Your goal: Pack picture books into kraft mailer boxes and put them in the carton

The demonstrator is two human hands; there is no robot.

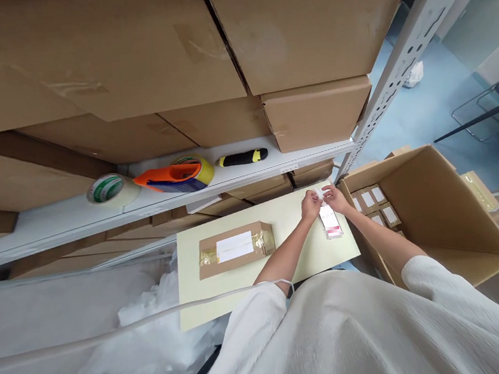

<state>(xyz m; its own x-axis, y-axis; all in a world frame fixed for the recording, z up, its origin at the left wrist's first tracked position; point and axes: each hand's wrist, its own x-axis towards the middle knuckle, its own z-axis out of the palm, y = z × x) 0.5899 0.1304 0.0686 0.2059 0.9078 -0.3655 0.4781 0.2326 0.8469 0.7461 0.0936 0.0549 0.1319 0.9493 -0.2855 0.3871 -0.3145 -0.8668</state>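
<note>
Over the right end of the pale yellow table point(231, 225), my left hand point(311, 205) and my right hand point(335, 199) come close together, fingers pinched. A small white piece point(320, 193), perhaps paper, is between their fingertips; its kind is too small to make out. Just below the hands lies a flat thing like a phone point(330, 221), with a bright white and pink face and dark edges. To the left, apart from both hands, a taped cardboard box point(208, 268) rests on the table with a white label point(234, 246) on top.
A shelf point(230, 177) holds a clear tape roll point(112, 190), an orange tape dispenser point(171, 175), a black-and-yellow utility knife point(242, 158) and large cartons point(317, 113). At right stands an open carton point(450, 206) with several small labelled boxes point(367, 199). White wrapping point(156, 317) and a cable point(156, 319) lie left.
</note>
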